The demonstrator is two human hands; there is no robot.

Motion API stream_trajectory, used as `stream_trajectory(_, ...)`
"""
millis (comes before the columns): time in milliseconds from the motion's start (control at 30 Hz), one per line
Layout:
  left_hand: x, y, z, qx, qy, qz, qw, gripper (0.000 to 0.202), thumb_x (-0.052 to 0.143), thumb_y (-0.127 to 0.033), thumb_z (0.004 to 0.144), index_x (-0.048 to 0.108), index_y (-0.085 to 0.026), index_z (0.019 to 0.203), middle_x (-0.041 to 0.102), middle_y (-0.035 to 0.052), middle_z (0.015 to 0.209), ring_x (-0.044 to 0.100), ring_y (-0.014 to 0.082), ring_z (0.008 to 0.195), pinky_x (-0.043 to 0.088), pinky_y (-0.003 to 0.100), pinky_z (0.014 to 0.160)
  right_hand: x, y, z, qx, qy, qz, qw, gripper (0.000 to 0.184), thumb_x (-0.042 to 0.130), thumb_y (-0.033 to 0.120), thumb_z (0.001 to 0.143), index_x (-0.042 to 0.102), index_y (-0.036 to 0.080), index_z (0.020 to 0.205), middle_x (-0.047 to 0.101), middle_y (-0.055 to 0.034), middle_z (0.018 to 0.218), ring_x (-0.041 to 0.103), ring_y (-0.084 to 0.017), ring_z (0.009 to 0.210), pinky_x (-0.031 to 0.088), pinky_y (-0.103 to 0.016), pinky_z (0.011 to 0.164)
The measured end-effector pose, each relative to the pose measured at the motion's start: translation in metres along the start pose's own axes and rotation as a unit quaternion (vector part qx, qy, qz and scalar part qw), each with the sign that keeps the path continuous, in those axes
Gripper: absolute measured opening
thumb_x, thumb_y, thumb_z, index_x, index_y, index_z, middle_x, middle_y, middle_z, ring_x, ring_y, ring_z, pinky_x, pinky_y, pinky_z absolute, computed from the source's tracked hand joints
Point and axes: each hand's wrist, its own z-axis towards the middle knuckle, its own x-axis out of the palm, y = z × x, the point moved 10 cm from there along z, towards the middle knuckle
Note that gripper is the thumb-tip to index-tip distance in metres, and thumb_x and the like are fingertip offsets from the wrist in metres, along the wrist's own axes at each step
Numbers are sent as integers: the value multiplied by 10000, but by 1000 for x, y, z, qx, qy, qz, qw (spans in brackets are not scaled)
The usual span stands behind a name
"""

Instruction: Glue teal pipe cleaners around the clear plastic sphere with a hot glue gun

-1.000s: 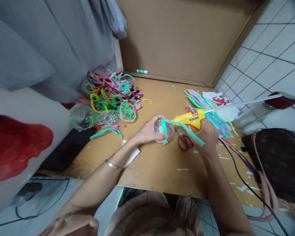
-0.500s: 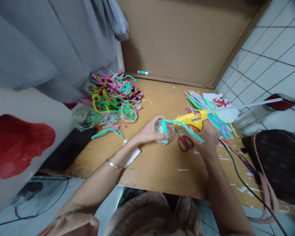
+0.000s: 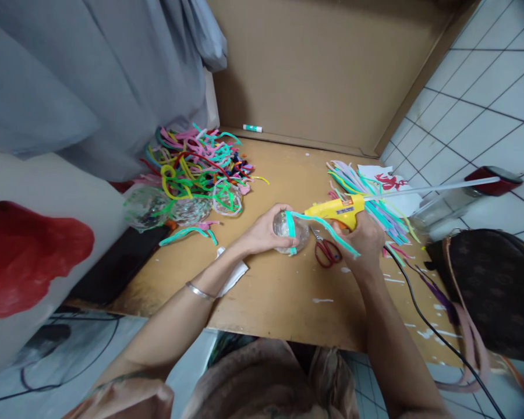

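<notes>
My left hand (image 3: 262, 231) is closed round a clear plastic ball (image 3: 293, 234) resting on the wooden board (image 3: 279, 291). A teal pipe cleaner (image 3: 327, 228) wraps over the ball and trails right across my other hand. My right hand (image 3: 361, 241) grips a yellow glue gun (image 3: 337, 210) whose nozzle points left at the top of the ball; a long clear glue stick (image 3: 432, 188) juts from its back. Red-handled scissors (image 3: 326, 251) lie on the board between my hands.
A heap of coloured pipe cleaners (image 3: 196, 166) and decorated clear balls (image 3: 192, 209) lies at the back left. Straight pipe cleaners (image 3: 371, 198) fan out at the right beside a jar with a red lid (image 3: 489, 183). A brown bag (image 3: 498, 285) and the gun's black cord (image 3: 423, 317) lie right. A glue stick tube (image 3: 252, 128) rests by the cardboard wall.
Both hands stay almost where they were; the glue gun has shifted very slightly while its nozzle stays at the ball.
</notes>
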Motion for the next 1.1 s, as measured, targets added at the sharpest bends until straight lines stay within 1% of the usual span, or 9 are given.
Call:
stream_trajectory(100, 0, 0, 0, 0, 2, 0, 1000, 707, 794, -405, 602, 487, -205, 1206, 591, 35, 1073, 541, 173, 878, 461, 288, 786, 2, 1, -1, -7, 8, 9, 1000, 277, 516, 412, 726, 583, 189, 874, 591, -63, 727, 547, -232, 701, 370, -311, 615)
stream_trajectory(233, -1, -3, -2, -2, -1, 0, 1000, 702, 790, -392, 598, 498, -194, 1204, 595, 41, 1058, 542, 174, 869, 463, 292, 788, 1, 5, -2, -17, 7, 9, 1000, 296, 491, 394, 746, 596, 182, 924, 614, -75, 770, 564, -237, 727, 379, -314, 631)
stream_trajectory(367, -1, -6, -3, -6, 0, 2, 1000, 698, 786, -378, 598, 497, -188, 1204, 601, 45, 1055, 542, 174, 857, 462, 291, 785, 2, 6, -2, -27, 10, 10, 1000, 279, 502, 386, 746, 594, 180, 910, 634, -84, 797, 574, -244, 749, 382, -313, 642)
stream_trajectory(500, -2, -4, -3, -2, -3, 12, 1000, 711, 792, -387, 602, 493, -197, 1217, 593, 43, 1070, 538, 175, 873, 458, 297, 808, 3, 5, -1, -38, 17, 17, 999, 258, 497, 353, 752, 592, 184, 922, 640, -78, 808, 579, -241, 762, 383, -307, 655)
stream_trajectory(633, 0, -1, -2, -3, 4, 14, 1000, 715, 795, -390, 606, 490, -205, 1225, 598, 46, 1077, 540, 174, 871, 460, 295, 798, 2, 7, -2, -45, 17, 25, 999, 289, 496, 340, 753, 610, 169, 957, 631, -72, 789, 577, -232, 747, 377, -303, 655)
stream_trajectory(767, 0, -4, -2, 0, 7, 3, 1000, 705, 797, -372, 600, 496, -193, 1212, 599, 52, 1101, 542, 171, 875, 459, 285, 795, 0, 8, -3, -55, 1, 8, 998, 271, 500, 342, 756, 620, 171, 928, 613, -61, 745, 554, -224, 708, 352, -298, 622)
stream_trajectory(967, 0, -6, -4, -12, 14, -6, 1000, 706, 796, -357, 600, 495, -183, 1215, 611, 39, 1063, 556, 170, 859, 467, 285, 795, -8, 12, -5, -101, -60, 20, 993, 202, 508, 344, 769, 609, 188, 847, 576, -32, 664, 504, -199, 611, 308, -286, 565)
stream_trajectory(1100, 1, -7, -4, -11, 16, -24, 1000, 698, 795, -344, 596, 493, -186, 1204, 606, 38, 1049, 554, 172, 860, 470, 287, 793, -9, 13, -6, -112, -67, 17, 991, 154, 530, 326, 754, 596, 195, 798, 579, -29, 649, 495, -193, 595, 305, -285, 559)
